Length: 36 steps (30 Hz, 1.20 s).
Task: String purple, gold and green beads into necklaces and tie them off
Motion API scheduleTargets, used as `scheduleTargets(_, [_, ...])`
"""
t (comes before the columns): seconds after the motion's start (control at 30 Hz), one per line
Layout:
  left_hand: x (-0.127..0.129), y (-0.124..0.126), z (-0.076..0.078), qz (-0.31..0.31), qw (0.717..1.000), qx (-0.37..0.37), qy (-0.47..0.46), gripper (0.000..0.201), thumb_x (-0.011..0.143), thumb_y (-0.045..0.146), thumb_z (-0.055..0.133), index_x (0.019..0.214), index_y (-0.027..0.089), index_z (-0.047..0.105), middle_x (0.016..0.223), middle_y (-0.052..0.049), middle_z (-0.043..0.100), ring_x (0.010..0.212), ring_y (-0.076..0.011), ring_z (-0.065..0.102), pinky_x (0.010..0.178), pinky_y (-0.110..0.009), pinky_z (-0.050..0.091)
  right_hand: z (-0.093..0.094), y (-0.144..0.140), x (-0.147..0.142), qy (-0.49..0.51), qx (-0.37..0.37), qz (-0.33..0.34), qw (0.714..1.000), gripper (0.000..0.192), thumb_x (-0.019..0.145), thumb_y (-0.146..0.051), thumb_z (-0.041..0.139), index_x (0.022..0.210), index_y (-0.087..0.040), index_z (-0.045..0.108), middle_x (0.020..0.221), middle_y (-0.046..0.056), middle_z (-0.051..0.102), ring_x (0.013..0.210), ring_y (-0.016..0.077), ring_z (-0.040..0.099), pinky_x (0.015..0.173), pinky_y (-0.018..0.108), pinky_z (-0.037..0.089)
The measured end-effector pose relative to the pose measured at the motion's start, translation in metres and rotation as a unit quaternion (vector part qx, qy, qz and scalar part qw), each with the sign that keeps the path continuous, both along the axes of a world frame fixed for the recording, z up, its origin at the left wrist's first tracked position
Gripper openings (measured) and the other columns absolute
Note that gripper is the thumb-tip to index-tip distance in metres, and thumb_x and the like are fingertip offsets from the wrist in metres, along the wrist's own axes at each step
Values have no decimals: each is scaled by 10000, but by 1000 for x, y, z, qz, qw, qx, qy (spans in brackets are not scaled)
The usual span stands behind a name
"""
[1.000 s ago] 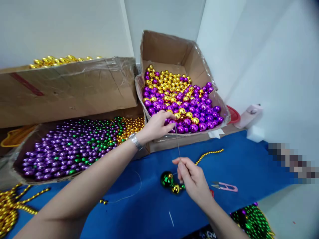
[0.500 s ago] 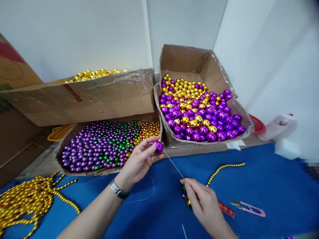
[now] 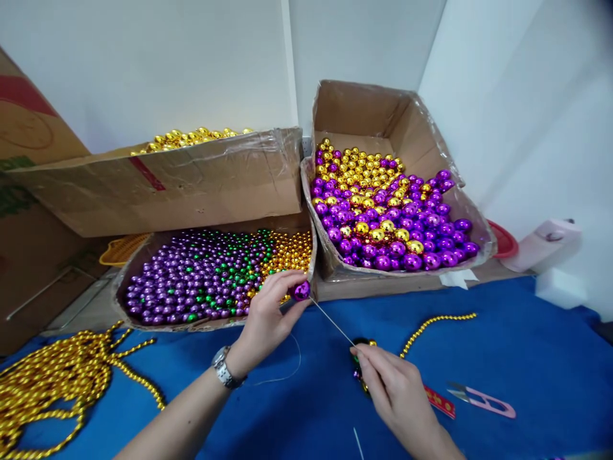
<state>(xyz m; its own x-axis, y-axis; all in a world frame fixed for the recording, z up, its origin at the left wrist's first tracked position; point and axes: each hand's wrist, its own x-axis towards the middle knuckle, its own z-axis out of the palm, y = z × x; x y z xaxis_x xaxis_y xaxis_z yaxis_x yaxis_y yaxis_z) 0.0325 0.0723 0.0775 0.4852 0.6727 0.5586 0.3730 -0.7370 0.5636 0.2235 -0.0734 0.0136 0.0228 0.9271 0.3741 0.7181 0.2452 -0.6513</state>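
Observation:
My left hand (image 3: 274,313), with a watch on its wrist, pinches a shiny purple bead (image 3: 301,291) between thumb and fingers. From the bead a long thin needle (image 3: 334,321) slants down to my right hand (image 3: 393,380), whose thumb and forefinger are closed on its other end. The needle's tip meets the bead at its right side; how far in it goes is hidden. A fine thread (image 3: 299,358) loops below my left hand. Dark green, purple and gold beads (image 3: 357,372) lie beside my right fingers, partly covered by them.
Behind are a box of small purple, green and gold beads (image 3: 182,281) and a box of large purple and gold beads (image 3: 393,211). Gold bead strands (image 3: 62,377) lie left on the blue cloth (image 3: 268,421). Pink thread snips (image 3: 483,401), a red packet (image 3: 439,401) and a gold strand (image 3: 431,324) lie right.
The left fingers have shifted their grip on the purple bead, which sits slightly lower, with the needle's end now at it. The whole view has shifted slightly. The right hand keeps its pinch.

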Motion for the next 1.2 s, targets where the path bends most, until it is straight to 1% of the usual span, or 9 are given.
scheduleTargets(0.4, [1, -7, -10, -36, 986, 157, 34, 406, 806, 47, 563, 1171, 225, 569, 1167, -103, 566, 1090, -231, 495, 928, -426, 429, -1, 4, -3, -72, 43, -27, 996, 235, 928, -175, 405, 1018, -200, 620, 856, 50, 704, 763, 168, 681, 732, 257, 520])
scheduleTargets(0.47, [4, -16, -11, -61, 994, 94, 14, 393, 806, 65, 572, 1167, 221, 580, 1242, -119, 512, 1150, -246, 466, 956, -433, 417, -3, 7, -5, -65, 40, -34, 996, 234, 929, -174, 402, 1011, -200, 620, 829, 41, 701, 750, 162, 680, 724, 246, 516])
scheduleTargets(0.53, [7, -25, -12, -78, 996, -27, -33, 321, 820, 112, 576, 1122, 214, 608, 1295, -120, 475, 1191, -256, 449, 983, -430, 405, -7, 9, -7, -55, 35, -33, 997, 236, 931, -176, 396, 1013, -202, 616, 805, 34, 692, 745, 157, 677, 711, 234, 515])
scheduleTargets(0.6, [10, -32, -13, -73, 976, -168, -116, 248, 845, 164, 565, 1082, 211, 621, 1253, -110, 518, 1156, -241, 490, 979, -413, 415, -12, 8, -8, -45, 37, -26, 998, 238, 932, -175, 394, 1026, -201, 611, 825, 36, 690, 767, 153, 676, 725, 229, 515])
scheduleTargets(0.7, [14, -37, -17, -52, 902, -345, -255, 287, 849, 212, 579, 1136, 217, 567, 1171, -98, 580, 1049, -211, 556, 897, -372, 478, -21, 4, -9, -53, 58, -21, 997, 234, 925, -159, 407, 1041, -188, 608, 872, 48, 698, 793, 156, 677, 760, 234, 516])
scheduleTargets(0.8, [15, -38, -22, -56, 825, -459, -324, 424, 805, 214, 644, 1201, 216, 492, 1187, -105, 568, 1015, -199, 567, 830, -330, 508, -29, 1, -8, -100, 89, -26, 991, 233, 913, -142, 426, 1046, -168, 616, 886, 68, 705, 793, 180, 681, 757, 267, 522])
scheduleTargets(0.87, [13, -37, -25, -53, 815, -475, -328, 462, 778, 200, 676, 1199, 205, 486, 1168, -104, 577, 1016, -187, 566, 840, -307, 500, -31, 1, -7, -120, 94, -28, 988, 237, 911, -140, 427, 1045, -165, 621, 884, 76, 706, 790, 192, 681, 748, 285, 525])
scheduleTargets(1.03, [8, -37, -27, -43, 858, -413, -302, 493, 726, 167, 725, 1169, 199, 510, 1118, -88, 602, 1039, -180, 555, 882, -279, 475, -33, 2, -9, -70, 65, -11, 995, 236, 918, -137, 411, 1037, -178, 611, 839, 56, 689, 792, 172, 673, 759, 264, 528])
scheduleTargets(1.2, [7, -45, -28, -59, 845, -442, -294, 515, 727, 176, 723, 1184, 213, 491, 1111, -83, 591, 1000, -176, 563, 832, -274, 494, -31, 3, -12, -41, 64, 7, 997, 232, 920, -142, 406, 1040, -182, 601, 836, 54, 683, 792, 163, 668, 761, 257, 529])
